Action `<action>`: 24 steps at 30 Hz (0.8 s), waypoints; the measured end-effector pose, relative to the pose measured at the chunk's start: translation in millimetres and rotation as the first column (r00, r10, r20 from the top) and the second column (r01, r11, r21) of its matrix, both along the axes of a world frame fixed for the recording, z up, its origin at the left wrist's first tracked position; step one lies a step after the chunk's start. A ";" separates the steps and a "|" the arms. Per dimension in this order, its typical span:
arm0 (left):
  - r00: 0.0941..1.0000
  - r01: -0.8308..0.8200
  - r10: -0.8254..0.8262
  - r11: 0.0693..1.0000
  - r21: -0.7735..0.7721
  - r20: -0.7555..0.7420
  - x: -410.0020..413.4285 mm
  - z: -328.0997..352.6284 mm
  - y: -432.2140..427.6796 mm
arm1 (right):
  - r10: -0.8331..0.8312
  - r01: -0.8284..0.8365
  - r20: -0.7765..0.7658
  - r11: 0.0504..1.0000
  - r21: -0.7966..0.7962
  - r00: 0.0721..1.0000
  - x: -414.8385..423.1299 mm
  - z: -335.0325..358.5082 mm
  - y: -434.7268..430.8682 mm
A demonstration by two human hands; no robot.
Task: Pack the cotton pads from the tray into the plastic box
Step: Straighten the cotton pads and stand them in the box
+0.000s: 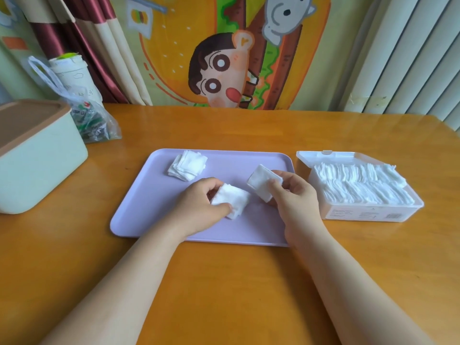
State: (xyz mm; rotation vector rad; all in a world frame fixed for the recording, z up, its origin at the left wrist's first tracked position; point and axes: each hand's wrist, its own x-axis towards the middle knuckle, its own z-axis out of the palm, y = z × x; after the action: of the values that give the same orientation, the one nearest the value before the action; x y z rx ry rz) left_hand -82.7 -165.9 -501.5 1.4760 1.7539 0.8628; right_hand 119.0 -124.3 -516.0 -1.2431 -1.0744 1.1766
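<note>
So, my left hand (199,204) pinches a small stack of cotton pads (230,200) lying on the lilac tray (149,200), and my right hand (295,195) grips a second stack (261,185), tilted, just beside it. Another pile (187,165) sits far-left on the tray; the open plastic box (361,215) stands right of it.

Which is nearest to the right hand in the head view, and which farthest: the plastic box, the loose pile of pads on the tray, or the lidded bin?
1. Plastic box, just right of the right hand.
2. Pile of pads, at the far left of the tray.
3. Lidded bin, at the left edge of the table.
</note>
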 end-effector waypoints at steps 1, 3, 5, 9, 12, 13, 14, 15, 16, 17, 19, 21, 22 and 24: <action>0.999 -0.015 0.014 1.000 0.012 0.034 0.5 1.0 -1.3 | -0.003 0.003 -0.012 1.000 0.000 1.000 0.3 0.4 -0.3; 0.989 -0.029 0.022 0.998 0.047 0.148 -0.9 2.2 -2.9 | -0.005 0.005 -0.026 1.000 0.005 1.000 -0.5 0.6 0.0; 0.942 0.017 -0.044 0.996 0.083 0.332 -3.6 3.7 -3.8 | -0.002 0.002 -0.014 1.000 0.009 1.000 -0.6 1.2 -0.3; 0.858 0.107 -0.154 0.987 0.123 0.489 -3.7 4.8 -4.6 | 0.093 -0.092 -0.009 0.995 0.024 0.996 0.2 3.4 -3.5; 0.951 0.064 -0.096 0.991 0.116 0.295 1.6 0.1 -4.1 | 0.203 -0.204 0.038 0.978 0.048 0.978 -0.2 4.5 -7.9; 0.966 0.043 -0.072 0.992 0.121 0.249 2.7 -1.0 -3.7 | 0.226 -0.229 0.051 0.972 0.051 0.973 -0.4 4.3 -7.9; 0.971 0.033 -0.061 0.992 0.124 0.232 3.3 -2.4 -2.6 | 0.243 -0.246 0.060 0.968 0.052 0.968 -0.7 3.6 -7.8; 0.971 0.029 -0.058 0.992 0.126 0.231 3.7 -3.5 -1.9 | 0.256 -0.259 0.063 0.965 0.049 0.965 -0.7 3.2 -7.8; 0.969 0.027 -0.058 0.991 0.131 0.241 3.9 -3.7 -1.9 | 0.270 -0.273 0.061 0.961 0.045 0.961 -0.6 2.8 -7.9; 0.965 0.020 -0.055 0.990 0.139 0.254 3.7 -3.4 -2.0 | 0.288 -0.290 0.060 0.956 0.043 0.956 -0.3 2.8 -8.1; 0.960 -0.008 -0.034 0.989 0.151 0.277 2.8 -3.2 -0.9 | 0.326 -0.328 0.060 0.944 0.033 0.943 0.1 4.5 -9.2; 0.958 -0.035 -0.010 0.988 0.150 0.287 2.2 -3.3 -0.5 | 0.344 -0.345 0.035 0.938 0.032 0.938 0.7 6.8 -10.2; 0.956 -0.046 0.001 0.988 0.145 0.293 1.7 -3.8 0.0 | 0.345 -0.346 0.020 0.937 0.043 0.938 0.9 7.5 -10.7; 0.953 -0.058 0.012 0.988 0.142 0.303 0.6 -4.8 1.3 | 0.334 -0.335 0.014 0.940 0.069 0.942 0.1 7.7 -10.8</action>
State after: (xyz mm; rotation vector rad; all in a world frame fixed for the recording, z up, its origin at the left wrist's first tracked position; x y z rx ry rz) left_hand -82.1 -164.6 -506.3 1.3259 1.5191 1.1935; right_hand 119.1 -135.1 -508.3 -1.0315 -1.3551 1.3791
